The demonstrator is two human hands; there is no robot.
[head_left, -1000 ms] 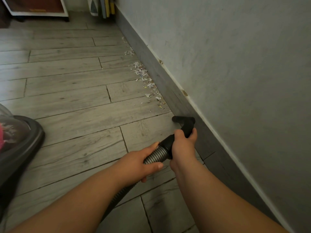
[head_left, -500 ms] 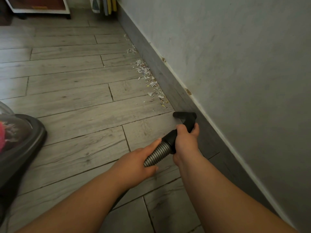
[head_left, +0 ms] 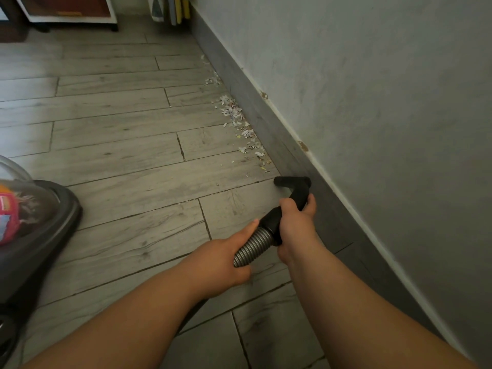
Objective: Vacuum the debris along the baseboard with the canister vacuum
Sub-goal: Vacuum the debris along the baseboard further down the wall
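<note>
At floor level, along the right-hand wall (head_left: 372,102): one grey baseboard (head_left: 267,123), running from the far corner to the near right edge of view, chipped in two spots along its top edge. Debris (head_left: 239,121): a narrow trail of small torn paper scraps, mostly white with some printed and yellow bits, lying on the floor (head_left: 119,145) against the foot of the baseboard, thickest at mid-length and thinning towards both ends. Nozzle (head_left: 292,181): black, bent, its short head low at the floor just beside the baseboard, with the nearest scraps just beyond its far edge. Right hand (head_left: 295,222): fingers and thumb wrapped together round the nozzle's black neck, above the collar. Hose (head_left: 253,247): ribbed grey, joined to the black collar and running back under the forearms. Left hand (head_left: 226,259): fingers curled under the hose and thumb laid along its top, just behind the collar and close to the right hand. Canister vacuum (head_left: 53,222): dark body with a clear dome, on the floor at the left edge, well apart from the baseboard, partly cut off. Far end: white-framed cabinet (head_left: 66,9) and several flat items (head_left: 175,9) leaning in the corner.
</note>
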